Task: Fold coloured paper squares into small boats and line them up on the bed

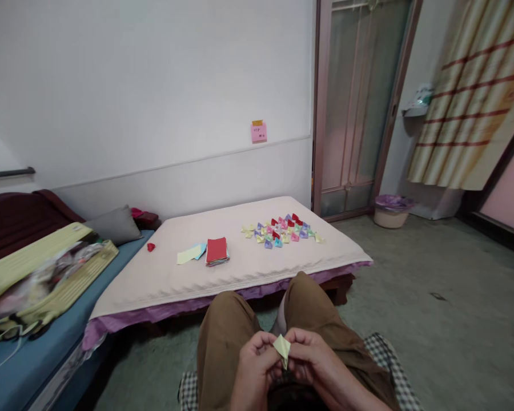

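Observation:
Between my two hands, above my lap, is a small pale-yellow folded paper (282,346) with a pointed lower end. My left hand (258,361) pinches its left side with thumb and fingers. On the other side, my right hand (307,353) grips the right edge, thumb on top. The fingers underneath are partly hidden. On the low table in front lies a cluster of small folded paper pieces (276,234) in red, pink, yellow, green, blue and purple. A stack of square paper (216,252) with a red top sheet sits left of them, beside loose yellow and blue sheets (190,254).
A cream cloth (163,285) covers the table, and a small red folded piece (151,247) lies near its left end. Further left stands a blue-covered bed or couch (94,285) with a grey cushion (113,225). A lined bin (392,212) is by the glass door.

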`<action>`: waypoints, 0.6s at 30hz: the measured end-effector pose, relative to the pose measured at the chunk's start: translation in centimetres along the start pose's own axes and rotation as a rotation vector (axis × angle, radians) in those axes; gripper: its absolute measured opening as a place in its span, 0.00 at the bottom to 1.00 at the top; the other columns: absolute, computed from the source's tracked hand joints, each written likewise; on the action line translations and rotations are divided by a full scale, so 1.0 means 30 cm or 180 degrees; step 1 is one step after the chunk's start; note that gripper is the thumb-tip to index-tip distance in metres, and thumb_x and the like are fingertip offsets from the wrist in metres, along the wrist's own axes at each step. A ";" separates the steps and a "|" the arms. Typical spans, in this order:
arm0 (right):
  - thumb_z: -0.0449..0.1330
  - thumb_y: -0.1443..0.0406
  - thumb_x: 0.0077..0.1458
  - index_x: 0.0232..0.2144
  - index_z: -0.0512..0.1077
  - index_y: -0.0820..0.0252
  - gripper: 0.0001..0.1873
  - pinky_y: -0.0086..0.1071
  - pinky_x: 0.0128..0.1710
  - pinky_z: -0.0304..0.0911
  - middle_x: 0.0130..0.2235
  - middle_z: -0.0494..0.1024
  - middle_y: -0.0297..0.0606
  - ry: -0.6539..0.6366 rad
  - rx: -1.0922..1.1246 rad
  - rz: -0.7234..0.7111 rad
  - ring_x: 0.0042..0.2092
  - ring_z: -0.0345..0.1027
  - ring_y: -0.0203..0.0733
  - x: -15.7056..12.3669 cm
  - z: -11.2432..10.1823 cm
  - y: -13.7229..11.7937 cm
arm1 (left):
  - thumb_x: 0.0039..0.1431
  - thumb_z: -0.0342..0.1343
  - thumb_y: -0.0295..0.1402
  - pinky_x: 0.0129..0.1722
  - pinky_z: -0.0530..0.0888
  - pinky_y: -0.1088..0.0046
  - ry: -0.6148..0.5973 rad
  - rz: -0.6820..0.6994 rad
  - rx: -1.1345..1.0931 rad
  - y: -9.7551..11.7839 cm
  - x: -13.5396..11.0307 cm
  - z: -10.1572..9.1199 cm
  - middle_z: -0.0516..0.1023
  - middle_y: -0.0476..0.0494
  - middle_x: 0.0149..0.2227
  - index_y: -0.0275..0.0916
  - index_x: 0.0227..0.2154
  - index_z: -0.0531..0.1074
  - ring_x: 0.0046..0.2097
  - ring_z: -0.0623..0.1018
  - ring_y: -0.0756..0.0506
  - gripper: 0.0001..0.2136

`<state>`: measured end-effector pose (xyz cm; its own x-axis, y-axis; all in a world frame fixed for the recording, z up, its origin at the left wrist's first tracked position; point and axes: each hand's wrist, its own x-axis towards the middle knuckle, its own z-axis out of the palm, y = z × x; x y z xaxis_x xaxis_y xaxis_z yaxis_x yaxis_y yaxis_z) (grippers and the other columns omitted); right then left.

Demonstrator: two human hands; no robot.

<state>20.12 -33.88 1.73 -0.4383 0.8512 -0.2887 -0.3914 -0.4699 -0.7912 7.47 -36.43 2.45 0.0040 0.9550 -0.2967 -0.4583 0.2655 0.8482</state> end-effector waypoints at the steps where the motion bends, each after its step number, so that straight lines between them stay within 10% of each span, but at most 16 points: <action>1: 0.63 0.68 0.39 0.20 0.70 0.65 0.05 0.20 0.17 0.47 0.15 0.72 0.33 -0.0009 0.0023 0.0042 0.17 0.60 0.27 0.001 -0.001 0.000 | 0.42 0.63 0.28 0.21 0.61 0.81 0.0025 0.0183 0.0120 0.002 0.002 0.000 0.72 0.50 0.19 0.34 0.24 0.70 0.21 0.68 0.54 0.07; 6: 0.62 0.69 0.37 0.19 0.69 0.64 0.03 0.20 0.16 0.47 0.13 0.70 0.31 -0.0007 0.0109 0.0192 0.15 0.58 0.27 0.009 -0.008 -0.004 | 0.41 0.62 0.26 0.29 0.68 0.77 0.0250 0.0908 0.0796 0.024 -0.004 0.019 0.74 0.47 0.26 0.34 0.30 0.71 0.28 0.72 0.50 0.10; 18: 0.58 0.68 0.33 0.17 0.69 0.63 0.02 0.22 0.15 0.45 0.13 0.71 0.32 0.0138 -0.0405 0.0297 0.13 0.55 0.27 0.022 -0.024 -0.004 | 0.35 0.57 0.23 0.21 0.60 0.80 0.0525 0.0975 0.0927 0.028 0.013 0.013 0.67 0.54 0.19 0.36 0.21 0.67 0.21 0.64 0.54 0.06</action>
<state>20.45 -33.09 1.26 -0.4314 0.8159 -0.3850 -0.2439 -0.5163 -0.8209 7.43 -35.77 3.21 -0.2453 0.9677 -0.0587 -0.1471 0.0226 0.9889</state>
